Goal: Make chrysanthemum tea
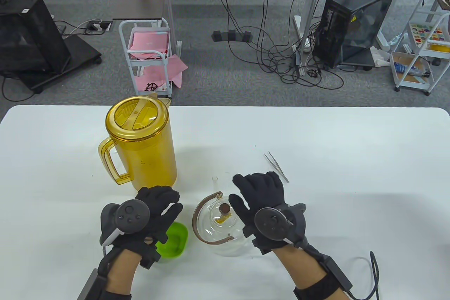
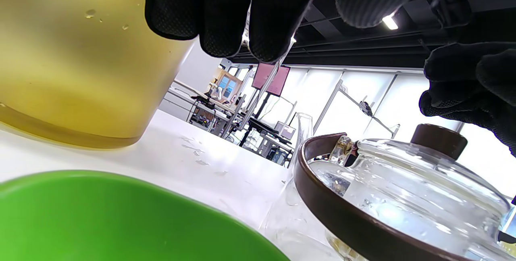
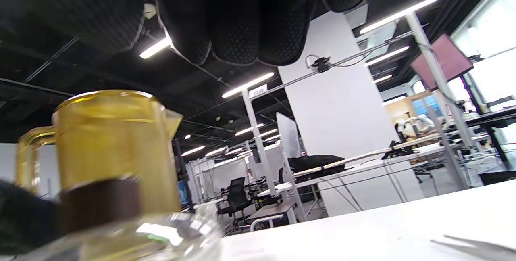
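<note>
A glass teapot (image 1: 214,231) with a brown handle and a brown lid knob (image 1: 224,207) stands near the table's front edge, something yellow showing inside it. My right hand (image 1: 256,187) hovers over the teapot's right side with straight fingers and holds nothing; its thumb lies close to the knob. My left hand (image 1: 163,203) hangs loosely curled above a green bowl (image 1: 175,240) left of the teapot, empty. A tall yellow pitcher (image 1: 140,145) with its lid on stands behind the bowl. In the left wrist view the teapot (image 2: 403,196), bowl (image 2: 100,216) and pitcher (image 2: 80,71) are close.
Metal tweezers (image 1: 276,166) lie on the white table (image 1: 351,145) just beyond my right hand, also low at the right in the right wrist view as tweezers (image 3: 471,245). A small glass spout (image 1: 215,181) pokes up behind the teapot.
</note>
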Demonstrator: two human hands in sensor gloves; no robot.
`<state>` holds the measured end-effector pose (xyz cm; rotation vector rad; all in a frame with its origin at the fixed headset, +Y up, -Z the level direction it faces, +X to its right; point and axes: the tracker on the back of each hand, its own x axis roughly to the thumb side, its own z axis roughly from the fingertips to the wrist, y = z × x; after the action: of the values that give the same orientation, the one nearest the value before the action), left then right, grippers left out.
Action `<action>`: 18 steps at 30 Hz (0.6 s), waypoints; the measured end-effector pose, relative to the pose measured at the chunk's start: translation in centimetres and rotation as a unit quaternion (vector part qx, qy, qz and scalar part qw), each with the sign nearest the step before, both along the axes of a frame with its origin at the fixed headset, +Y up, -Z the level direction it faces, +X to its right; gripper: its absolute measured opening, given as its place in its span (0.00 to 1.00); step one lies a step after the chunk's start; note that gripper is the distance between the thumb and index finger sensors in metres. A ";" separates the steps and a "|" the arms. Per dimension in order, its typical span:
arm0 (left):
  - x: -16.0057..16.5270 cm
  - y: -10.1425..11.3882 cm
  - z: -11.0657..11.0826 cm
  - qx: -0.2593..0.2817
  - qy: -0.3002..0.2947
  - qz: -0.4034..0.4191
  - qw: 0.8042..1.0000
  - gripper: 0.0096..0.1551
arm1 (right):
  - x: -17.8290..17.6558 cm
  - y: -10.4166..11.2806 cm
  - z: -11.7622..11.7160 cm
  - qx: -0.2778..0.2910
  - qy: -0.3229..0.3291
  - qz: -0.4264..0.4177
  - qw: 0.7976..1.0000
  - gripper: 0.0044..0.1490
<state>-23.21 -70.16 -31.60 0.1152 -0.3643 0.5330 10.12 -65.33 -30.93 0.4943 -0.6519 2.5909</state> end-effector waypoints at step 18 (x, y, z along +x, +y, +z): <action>-0.9 -0.1 -0.4 -0.001 0.016 -0.005 1.000 0.35 | 8.7 -1.8 -4.4 -0.073 -0.128 -0.042 0.988 0.36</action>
<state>-24.07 -70.25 -31.99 0.1201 -0.3331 0.5204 18.81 -67.15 -35.31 0.0868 -0.5453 2.6194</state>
